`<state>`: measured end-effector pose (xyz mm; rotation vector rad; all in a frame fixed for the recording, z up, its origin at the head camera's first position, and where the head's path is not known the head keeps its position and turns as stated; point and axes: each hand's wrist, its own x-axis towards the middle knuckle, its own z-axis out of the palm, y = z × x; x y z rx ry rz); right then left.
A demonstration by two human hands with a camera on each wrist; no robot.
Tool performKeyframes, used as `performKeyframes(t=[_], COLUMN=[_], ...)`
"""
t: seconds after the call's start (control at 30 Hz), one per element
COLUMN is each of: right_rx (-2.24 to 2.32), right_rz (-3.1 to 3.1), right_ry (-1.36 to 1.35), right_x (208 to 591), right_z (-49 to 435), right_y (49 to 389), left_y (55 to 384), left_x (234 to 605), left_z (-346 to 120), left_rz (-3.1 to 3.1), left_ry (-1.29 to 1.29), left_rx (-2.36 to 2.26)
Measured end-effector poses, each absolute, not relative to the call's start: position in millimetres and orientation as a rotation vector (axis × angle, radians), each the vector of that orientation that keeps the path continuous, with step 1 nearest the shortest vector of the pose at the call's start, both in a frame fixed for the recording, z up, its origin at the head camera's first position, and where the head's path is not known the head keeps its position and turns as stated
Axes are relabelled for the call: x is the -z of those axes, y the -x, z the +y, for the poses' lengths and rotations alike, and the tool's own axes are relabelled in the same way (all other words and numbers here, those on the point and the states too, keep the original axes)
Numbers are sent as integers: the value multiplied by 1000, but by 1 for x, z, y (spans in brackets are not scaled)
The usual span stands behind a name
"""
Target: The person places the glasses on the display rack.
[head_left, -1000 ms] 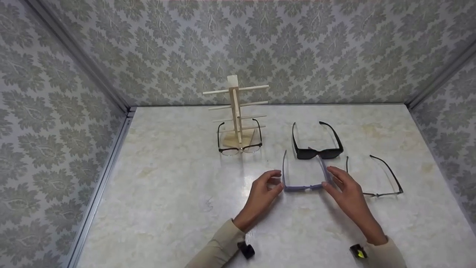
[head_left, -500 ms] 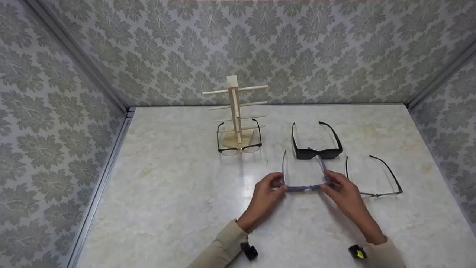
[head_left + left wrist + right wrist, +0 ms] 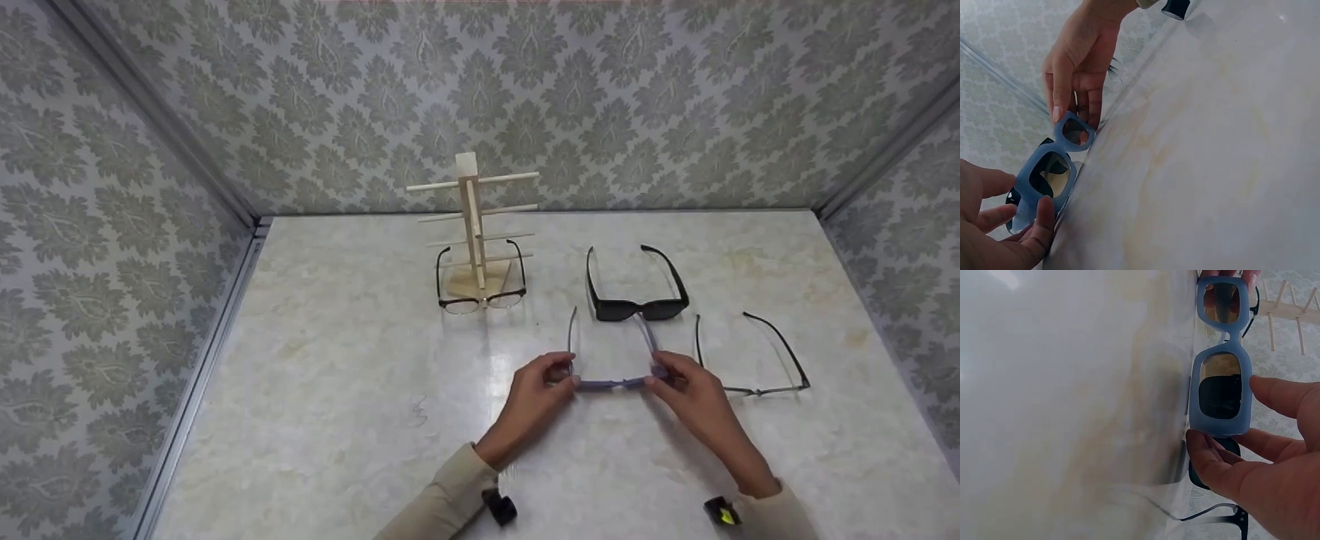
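The blue-framed sunglasses stand on the table with arms unfolded, pointing away from me. My left hand pinches the left corner of the frame between thumb and fingers. At the opposite corner my right hand grips the frame likewise. The right wrist view shows the blue frame from the front, thumb and fingers of the right hand at its end. In the left wrist view the blue frame spans between the left hand and the right hand.
A wooden display rack with several pegs stands at the back. Dark-rimmed eyeglasses are at its lowest peg. Black sunglasses lie just behind the blue pair; thin-framed glasses lie to the right. Patterned walls enclose the table.
Both hands have closed in on the frame's corners and now pinch it. The blue sunglasses have shifted very slightly toward me. The other glasses and the rack stay put.
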<state>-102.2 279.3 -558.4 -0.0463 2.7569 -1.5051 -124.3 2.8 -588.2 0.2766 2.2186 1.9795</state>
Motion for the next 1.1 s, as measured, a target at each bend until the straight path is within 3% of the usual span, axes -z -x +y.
performKeyframes(t=[0.73,1.1], right_rx=[1454,1547], right_rz=[2864,2919], right_ry=[52,157], right_x=[540,527], right_z=[271,262], right_y=[62,57], left_y=[101,94], left_x=[573,559], left_z=[-4,-12], left_rz=[2218,2206], left_ry=[-369,-358], left_rx=[-1899,-1933])
